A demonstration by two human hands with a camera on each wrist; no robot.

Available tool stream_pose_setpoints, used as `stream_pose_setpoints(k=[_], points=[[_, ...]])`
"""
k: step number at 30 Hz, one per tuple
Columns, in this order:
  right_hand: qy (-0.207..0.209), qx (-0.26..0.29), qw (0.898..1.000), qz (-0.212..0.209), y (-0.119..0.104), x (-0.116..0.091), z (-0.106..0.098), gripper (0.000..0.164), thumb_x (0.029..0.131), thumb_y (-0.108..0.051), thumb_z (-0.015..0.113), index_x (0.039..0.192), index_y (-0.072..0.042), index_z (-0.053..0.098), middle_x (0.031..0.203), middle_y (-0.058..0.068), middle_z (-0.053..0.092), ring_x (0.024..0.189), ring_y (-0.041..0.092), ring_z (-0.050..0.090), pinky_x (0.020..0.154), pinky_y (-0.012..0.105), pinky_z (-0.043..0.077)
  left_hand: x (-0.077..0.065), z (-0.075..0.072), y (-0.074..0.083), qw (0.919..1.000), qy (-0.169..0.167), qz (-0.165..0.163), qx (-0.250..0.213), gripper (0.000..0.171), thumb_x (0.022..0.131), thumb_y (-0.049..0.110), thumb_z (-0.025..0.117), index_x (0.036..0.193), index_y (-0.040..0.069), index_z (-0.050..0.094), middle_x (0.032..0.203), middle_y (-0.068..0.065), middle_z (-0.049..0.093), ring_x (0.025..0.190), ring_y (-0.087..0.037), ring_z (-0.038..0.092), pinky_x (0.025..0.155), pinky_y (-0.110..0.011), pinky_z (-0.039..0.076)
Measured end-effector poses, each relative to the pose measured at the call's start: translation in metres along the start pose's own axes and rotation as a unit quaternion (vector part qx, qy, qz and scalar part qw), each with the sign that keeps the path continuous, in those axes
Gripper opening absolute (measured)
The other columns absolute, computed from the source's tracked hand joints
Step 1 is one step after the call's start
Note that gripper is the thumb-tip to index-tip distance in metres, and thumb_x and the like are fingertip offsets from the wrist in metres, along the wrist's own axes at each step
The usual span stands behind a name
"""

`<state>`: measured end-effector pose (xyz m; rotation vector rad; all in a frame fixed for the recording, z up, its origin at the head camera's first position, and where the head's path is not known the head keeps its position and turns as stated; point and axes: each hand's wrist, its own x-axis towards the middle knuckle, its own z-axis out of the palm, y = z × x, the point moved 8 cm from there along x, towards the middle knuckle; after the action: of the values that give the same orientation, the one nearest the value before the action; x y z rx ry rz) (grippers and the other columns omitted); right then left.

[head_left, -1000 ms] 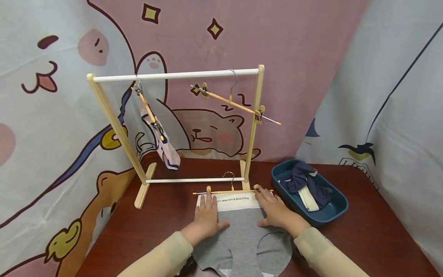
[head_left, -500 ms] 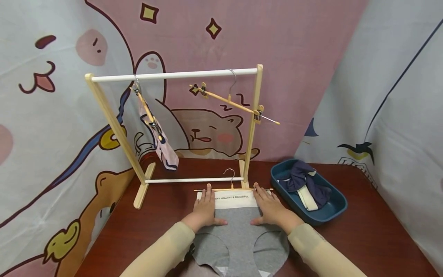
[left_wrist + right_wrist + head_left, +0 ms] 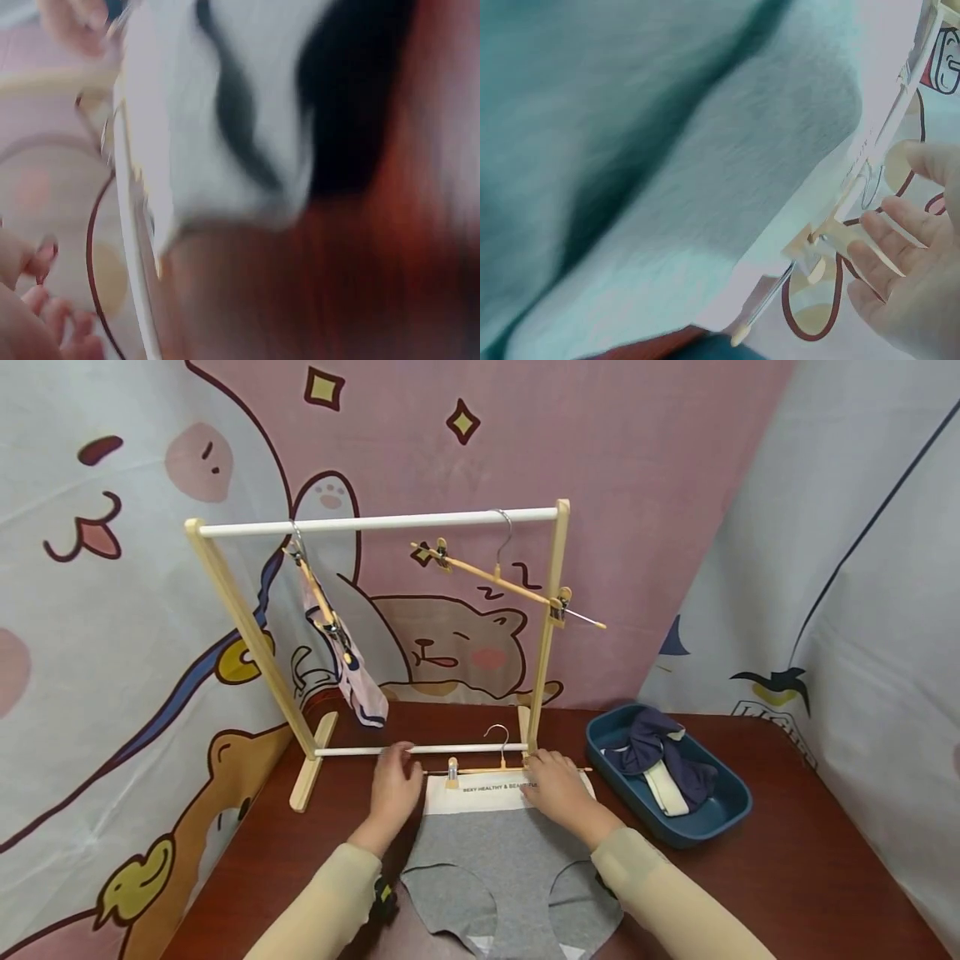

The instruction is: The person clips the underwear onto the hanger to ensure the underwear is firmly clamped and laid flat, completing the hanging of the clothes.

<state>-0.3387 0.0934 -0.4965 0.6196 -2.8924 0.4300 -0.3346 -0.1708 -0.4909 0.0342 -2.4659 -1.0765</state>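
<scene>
Grey briefs with a white lettered waistband lie flat on the table. A wooden clip hanger runs along the waistband, its metal hook pointing to the rack; the left clip sits over the band. My left hand is off the cloth, just left of the hanger's end, fingers loosely bent around nothing. Over the right part of the waistband is my right hand, hiding much of the right clip in the head view. The right wrist view shows that clip beside the spread fingers.
Behind the briefs stands a wooden rack with white rods. On its top rod hang a pink garment on a hanger at left and a bare clip hanger at right. A blue basin with dark blue cloth sits at right.
My left hand has lifted off the waistband and moved left, uncovering the left clip. My right hand has shifted slightly left and inward along the band. The briefs stay almost in place.
</scene>
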Motion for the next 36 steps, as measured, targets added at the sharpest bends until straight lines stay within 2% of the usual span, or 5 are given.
stream_pose_setpoints(k=[7, 12, 18, 24, 36], points=[[-0.021, 0.01, 0.998, 0.051, -0.004, 0.024, 0.015, 0.033, 0.089, -0.027, 0.064, 0.116, -0.008, 0.065, 0.117, 0.01, 0.061, 0.109, 0.03, 0.055, 0.09, 0.049, 0.044, 0.017, -0.081, -0.054, 0.9719, 0.208, -0.104, -0.036, 0.025, 0.089, 0.014, 0.057, 0.105, -0.002, 0.048, 0.101, -0.021, 0.044, 0.096, -0.038, 0.044, 0.079, -0.046, 0.035], [-0.03, -0.027, 0.997, 0.063, -0.009, 0.035, 0.024, 0.026, 0.09, -0.028, 0.061, 0.108, -0.009, 0.068, 0.111, 0.01, 0.063, 0.105, 0.032, 0.057, 0.084, 0.048, 0.046, 0.027, -0.122, -0.087, 0.9486, 0.272, -0.161, -0.01, 0.048, 0.088, 0.023, 0.061, 0.123, 0.001, 0.037, 0.124, -0.02, 0.028, 0.118, -0.04, 0.029, 0.09, -0.054, 0.031], [-0.03, -0.028, 0.995, 0.092, -0.008, 0.042, 0.031, 0.022, 0.091, -0.03, 0.06, 0.094, -0.011, 0.071, 0.104, 0.012, 0.064, 0.108, 0.035, 0.053, 0.082, 0.048, 0.044, 0.057, -0.149, -0.089, 0.964, 0.223, -0.145, 0.005, 0.065, 0.092, 0.028, 0.059, 0.141, 0.001, 0.025, 0.136, -0.024, 0.029, 0.127, -0.041, 0.029, 0.105, -0.051, 0.027], [-0.043, 0.061, 0.983, 0.165, 0.003, 0.049, 0.039, 0.022, 0.092, -0.03, 0.06, 0.087, -0.012, 0.072, 0.101, 0.012, 0.068, 0.109, 0.037, 0.049, 0.084, 0.048, 0.038, 0.086, -0.162, -0.076, 0.9796, 0.159, -0.122, 0.02, 0.052, 0.099, 0.029, 0.046, 0.142, 0.002, 0.034, 0.132, -0.024, 0.05, 0.119, -0.042, 0.049, 0.1, -0.052, 0.036], [-0.065, 0.122, 0.963, 0.229, 0.011, 0.048, 0.04, 0.012, 0.088, -0.028, 0.065, 0.082, -0.019, 0.072, 0.094, 0.003, 0.07, 0.098, 0.031, 0.053, 0.088, 0.048, 0.036, 0.098, -0.177, -0.065, 0.9736, 0.119, -0.146, 0.128, 0.032, 0.098, 0.02, 0.047, 0.114, -0.006, 0.059, 0.107, -0.027, 0.065, 0.094, -0.044, 0.061, 0.081, -0.053, 0.047]])
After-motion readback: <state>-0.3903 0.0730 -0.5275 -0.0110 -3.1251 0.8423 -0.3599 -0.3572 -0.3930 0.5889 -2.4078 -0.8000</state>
